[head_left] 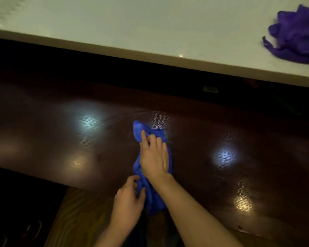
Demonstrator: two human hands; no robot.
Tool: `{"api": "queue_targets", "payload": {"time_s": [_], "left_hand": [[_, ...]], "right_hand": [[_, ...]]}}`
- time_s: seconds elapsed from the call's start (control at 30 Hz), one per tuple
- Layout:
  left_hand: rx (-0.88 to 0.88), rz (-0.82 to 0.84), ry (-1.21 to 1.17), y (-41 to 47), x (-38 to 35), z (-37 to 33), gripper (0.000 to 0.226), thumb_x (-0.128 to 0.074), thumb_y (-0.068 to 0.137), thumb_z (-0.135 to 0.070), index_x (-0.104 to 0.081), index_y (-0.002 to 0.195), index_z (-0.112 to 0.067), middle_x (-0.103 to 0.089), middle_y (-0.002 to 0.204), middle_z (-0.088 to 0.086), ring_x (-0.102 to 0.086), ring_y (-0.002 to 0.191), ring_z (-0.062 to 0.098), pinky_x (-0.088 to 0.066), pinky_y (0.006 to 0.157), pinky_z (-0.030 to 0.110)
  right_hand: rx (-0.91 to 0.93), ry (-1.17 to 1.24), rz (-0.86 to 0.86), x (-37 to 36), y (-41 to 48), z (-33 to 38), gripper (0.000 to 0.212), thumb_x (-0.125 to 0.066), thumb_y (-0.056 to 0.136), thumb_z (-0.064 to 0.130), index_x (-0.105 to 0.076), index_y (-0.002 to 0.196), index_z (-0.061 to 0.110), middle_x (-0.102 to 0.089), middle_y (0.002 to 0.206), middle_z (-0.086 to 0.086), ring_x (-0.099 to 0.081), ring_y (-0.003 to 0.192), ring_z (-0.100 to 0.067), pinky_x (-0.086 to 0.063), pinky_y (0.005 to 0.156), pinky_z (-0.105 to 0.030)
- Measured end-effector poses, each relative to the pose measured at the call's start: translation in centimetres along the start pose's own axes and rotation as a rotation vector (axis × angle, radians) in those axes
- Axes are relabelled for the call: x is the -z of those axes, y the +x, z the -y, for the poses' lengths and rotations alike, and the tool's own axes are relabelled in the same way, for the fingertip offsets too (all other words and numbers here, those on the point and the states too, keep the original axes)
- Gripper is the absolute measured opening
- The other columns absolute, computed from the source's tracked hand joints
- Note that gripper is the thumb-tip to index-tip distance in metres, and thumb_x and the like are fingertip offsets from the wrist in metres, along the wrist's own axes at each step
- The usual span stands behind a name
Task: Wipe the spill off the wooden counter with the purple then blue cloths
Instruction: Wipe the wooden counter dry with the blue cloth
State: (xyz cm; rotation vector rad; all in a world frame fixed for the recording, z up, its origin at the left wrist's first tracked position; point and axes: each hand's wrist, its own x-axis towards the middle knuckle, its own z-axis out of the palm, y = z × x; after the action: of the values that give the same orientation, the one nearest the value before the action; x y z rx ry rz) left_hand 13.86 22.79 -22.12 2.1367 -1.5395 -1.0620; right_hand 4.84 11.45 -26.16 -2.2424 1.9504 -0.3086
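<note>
Your right hand (154, 157) lies palm-down on the blue cloth (152, 198), just toward 6 o'clock from the middle of the view. Its index finger (143, 138) points straight out toward 12 o'clock, and the other three fingers bend down into the bunched fabric, pressing it against the dark wooden counter (61, 131). The cloth runs as a crumpled strip from 12 to 6 o'clock under that hand, and its lower end hangs past the counter's near edge. Your left hand (128, 202), at 7 o'clock from the right, pinches that lower end between thumb and curled fingers. Faint curved streaks show on the wood at 11 o'clock from the cloth. The purple cloth (296, 38) sits crumpled at 2 o'clock, well apart, on the pale upper counter (150, 24).
</note>
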Motion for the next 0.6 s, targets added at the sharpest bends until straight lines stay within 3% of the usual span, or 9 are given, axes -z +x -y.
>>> {"api": "queue_targets", "payload": {"time_s": [0.13,0.27,0.37,0.6], "left_hand": [[-0.099,0.086,0.041,-0.7,-3.6,-3.2,0.036,-0.064,0.088,-0.023,-0.056,0.123,-0.024,-0.058,0.077,-0.013,-0.067,0.084,0.019,-0.052,0.08,0.036],[-0.222,0.205,0.062,-1.8,-8.4,-7.3,0.039,-0.058,0.089,-0.027,-0.053,0.127,-0.025,-0.07,0.109,0.0,-0.066,0.102,0.022,-0.046,0.088,0.032],[-0.295,0.365,0.117,-3.1,-12.2,-11.0,0.04,-0.053,0.092,-0.028,-0.048,0.132,-0.025,-0.065,0.125,0.005,-0.063,0.112,0.028,-0.046,0.095,0.037],[-0.494,0.675,0.282,-7.2,-19.2,-18.6,0.041,-0.045,0.096,-0.012,-0.044,0.137,-0.011,-0.056,0.129,0.02,-0.058,0.112,0.045,-0.047,0.095,0.053]], "right_hand": [[-0.124,-0.018,-0.011,1.9,-2.0,-6.2,0.058,-0.065,0.085,0.019,-0.049,0.141,0.012,-0.06,0.099,-0.008,-0.054,0.085,-0.028,-0.046,0.07,-0.04],[-0.266,-0.091,-0.054,3.7,-5.1,-14.1,0.052,-0.064,0.09,0.022,-0.051,0.14,0.013,-0.06,0.1,-0.013,-0.052,0.084,-0.035,-0.044,0.069,-0.044],[-0.426,-0.104,-0.112,5.0,-8.5,-20.6,0.049,-0.063,0.092,0.018,-0.051,0.14,0.013,-0.057,0.1,-0.017,-0.051,0.084,-0.038,-0.044,0.07,-0.047],[-0.704,-0.169,-0.255,8.9,-17.7,-32.5,0.048,-0.04,0.094,0.027,-0.051,0.138,0.011,-0.05,0.105,-0.025,-0.046,0.087,-0.042,-0.042,0.075,-0.052]]}}
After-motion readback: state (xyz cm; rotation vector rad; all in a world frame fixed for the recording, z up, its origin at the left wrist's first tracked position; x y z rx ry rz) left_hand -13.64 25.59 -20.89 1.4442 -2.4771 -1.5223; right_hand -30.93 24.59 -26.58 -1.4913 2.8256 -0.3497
